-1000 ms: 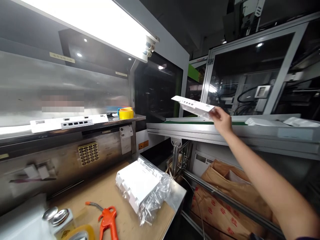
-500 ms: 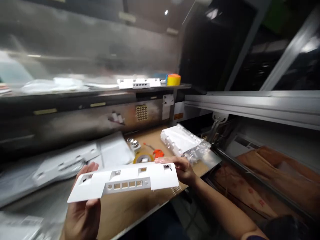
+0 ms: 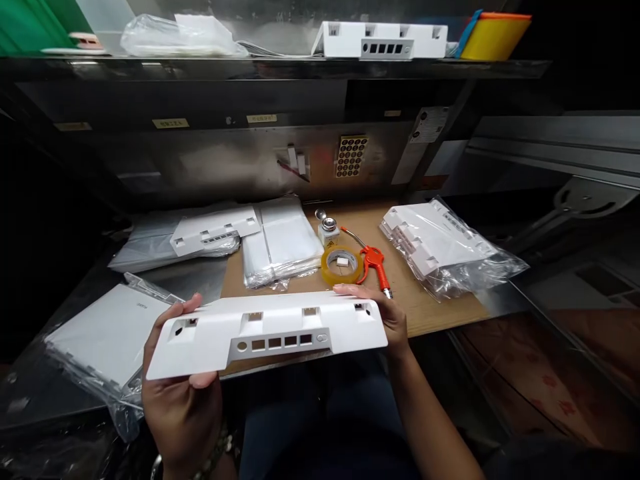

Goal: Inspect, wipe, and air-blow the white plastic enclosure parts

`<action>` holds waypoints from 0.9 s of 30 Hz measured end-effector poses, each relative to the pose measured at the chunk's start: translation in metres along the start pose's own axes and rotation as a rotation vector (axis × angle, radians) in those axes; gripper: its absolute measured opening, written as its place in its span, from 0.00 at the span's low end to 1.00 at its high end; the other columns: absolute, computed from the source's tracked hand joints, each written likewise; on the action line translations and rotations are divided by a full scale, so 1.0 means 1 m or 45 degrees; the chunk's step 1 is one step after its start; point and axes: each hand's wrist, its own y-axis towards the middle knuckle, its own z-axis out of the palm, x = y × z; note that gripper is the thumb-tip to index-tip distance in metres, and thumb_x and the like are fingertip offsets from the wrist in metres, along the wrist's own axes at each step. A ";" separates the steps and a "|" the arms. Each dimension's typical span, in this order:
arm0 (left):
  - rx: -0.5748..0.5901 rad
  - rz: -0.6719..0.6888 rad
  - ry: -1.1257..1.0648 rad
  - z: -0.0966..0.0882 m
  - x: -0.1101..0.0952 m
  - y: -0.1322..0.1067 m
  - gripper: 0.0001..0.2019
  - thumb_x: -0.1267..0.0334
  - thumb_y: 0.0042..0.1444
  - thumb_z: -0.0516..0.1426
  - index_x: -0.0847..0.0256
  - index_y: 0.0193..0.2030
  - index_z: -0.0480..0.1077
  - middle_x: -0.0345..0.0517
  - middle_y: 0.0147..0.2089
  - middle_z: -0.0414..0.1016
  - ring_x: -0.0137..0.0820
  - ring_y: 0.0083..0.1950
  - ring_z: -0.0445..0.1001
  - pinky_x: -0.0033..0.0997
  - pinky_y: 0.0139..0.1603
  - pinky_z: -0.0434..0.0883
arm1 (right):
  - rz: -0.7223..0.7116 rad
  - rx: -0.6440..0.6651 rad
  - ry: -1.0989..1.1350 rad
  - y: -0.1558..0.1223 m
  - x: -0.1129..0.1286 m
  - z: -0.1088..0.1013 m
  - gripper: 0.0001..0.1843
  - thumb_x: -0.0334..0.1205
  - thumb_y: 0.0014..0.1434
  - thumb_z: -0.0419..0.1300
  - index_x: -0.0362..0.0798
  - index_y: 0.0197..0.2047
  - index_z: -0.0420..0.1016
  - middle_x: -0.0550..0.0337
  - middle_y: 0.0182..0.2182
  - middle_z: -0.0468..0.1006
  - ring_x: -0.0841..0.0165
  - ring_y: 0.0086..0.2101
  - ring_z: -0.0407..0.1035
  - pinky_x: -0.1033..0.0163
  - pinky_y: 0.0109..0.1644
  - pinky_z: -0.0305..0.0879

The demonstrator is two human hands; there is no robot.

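Note:
Between my two hands I hold a white plastic router housing point(image 3: 210, 339) in front of me. Its recessed strip with one round hole and several square port openings faces me. My left hand point(image 3: 183, 400) grips the left end, thumb below the lower edge and fingers over the top. At the opposite end, my right hand point(image 3: 387, 317) is closed with fingertips on the top edge; its thumb is hidden behind the part. Just beyond the housing lie a roll of yellow tape point(image 3: 330, 273) and an orange air blow gun point(image 3: 375, 263).
Bagged white housings lie at the right point(image 3: 430, 233) and left point(image 3: 105, 333). A stack of clear plastic bags point(image 3: 283, 243) and a small dispenser bottle point(image 3: 329, 233) stand farther back. Above, a shelf point(image 3: 300, 70) carries another white housing point(image 3: 385, 40) and a yellow tape roll point(image 3: 495, 37).
My view has swung left and down, so more of the bench shows. Both hands still hold the housing, which now appears slightly farther right and higher in view.

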 end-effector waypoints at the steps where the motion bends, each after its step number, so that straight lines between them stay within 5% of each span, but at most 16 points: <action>1: 0.000 0.008 -0.042 0.002 0.000 -0.001 0.41 0.36 0.52 0.67 0.62 0.65 0.70 0.56 0.65 0.73 0.50 0.66 0.69 0.41 0.70 0.64 | 0.013 -0.009 -0.007 -0.002 0.000 0.000 0.16 0.49 0.66 0.66 0.61 0.57 0.81 0.59 0.52 0.85 0.55 0.54 0.80 0.45 0.61 0.77; 17: 0.059 -0.114 -0.239 0.016 0.012 -0.012 0.40 0.43 0.45 0.74 0.55 0.63 0.73 0.50 0.64 0.75 0.40 0.64 0.72 0.25 0.60 0.70 | 0.153 -0.095 -0.023 -0.014 -0.010 -0.020 0.16 0.43 0.64 0.67 0.62 0.55 0.83 0.59 0.51 0.86 0.54 0.52 0.81 0.47 0.56 0.80; 22: 0.067 -0.151 -0.331 0.022 0.012 -0.016 0.40 0.41 0.45 0.73 0.52 0.64 0.73 0.48 0.68 0.72 0.43 0.72 0.65 0.27 0.66 0.67 | 0.084 -0.129 0.059 -0.015 -0.017 -0.021 0.15 0.43 0.62 0.68 0.56 0.53 0.84 0.56 0.51 0.86 0.52 0.52 0.81 0.45 0.59 0.78; 25: -0.001 -0.409 -0.693 0.023 0.014 -0.011 0.36 0.31 0.54 0.63 0.47 0.64 0.73 0.45 0.70 0.71 0.42 0.76 0.60 0.34 0.66 0.70 | -0.004 -0.127 0.080 -0.016 -0.024 -0.025 0.14 0.42 0.64 0.67 0.56 0.53 0.84 0.55 0.53 0.85 0.50 0.55 0.79 0.41 0.62 0.75; 27: 0.166 -0.643 -0.738 0.018 0.017 -0.003 0.35 0.30 0.65 0.48 0.54 0.59 0.77 0.51 0.62 0.79 0.43 0.70 0.70 0.40 0.60 0.76 | -0.085 -0.050 0.052 -0.014 -0.025 -0.027 0.15 0.39 0.65 0.66 0.57 0.55 0.83 0.56 0.54 0.84 0.51 0.56 0.78 0.39 0.63 0.73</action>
